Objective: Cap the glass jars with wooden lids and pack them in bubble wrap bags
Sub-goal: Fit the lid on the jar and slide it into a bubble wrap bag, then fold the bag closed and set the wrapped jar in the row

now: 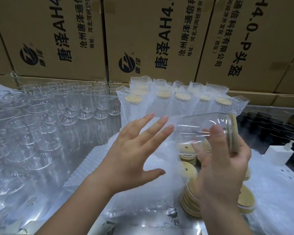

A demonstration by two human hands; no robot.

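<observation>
Head view: our only view looks down over both hands at a tabletop [143, 225] crowded with stock.
Jar in hand: a glass jar [202, 126] lies on its side in the air at mid-scene, with its wooden lid [233, 133] seated on the right end.
Right hand: the right hand [226, 167] has its grip on the jar's lidded end; blur hides how each finger lies.
Left hand: the left hand [137, 146] has its grip released and its fingers spread, the fingertips close to the jar's base; we cannot tell whether they touch it.
Bubble wrap bags: a loose pile [92, 163] lies on the tabletop beneath and left of the hands.
Packed jars: a far row [161, 99] stands upright, already bagged, with lids showing through.
Uncapped jars: many [66, 102] stand crowded at the left.
Spare lids: stacks [190, 199] sit near right, below the right hand.
Step in hand: we judge this jar capped and bagging next.
Doing it well: we should check that the lid sits flat, take one bag with the free hand and open its mouth wide. Then we slide the jar in base first, keeping a firm hold on the lidded end so that the smooth glass cannot slip.
</observation>
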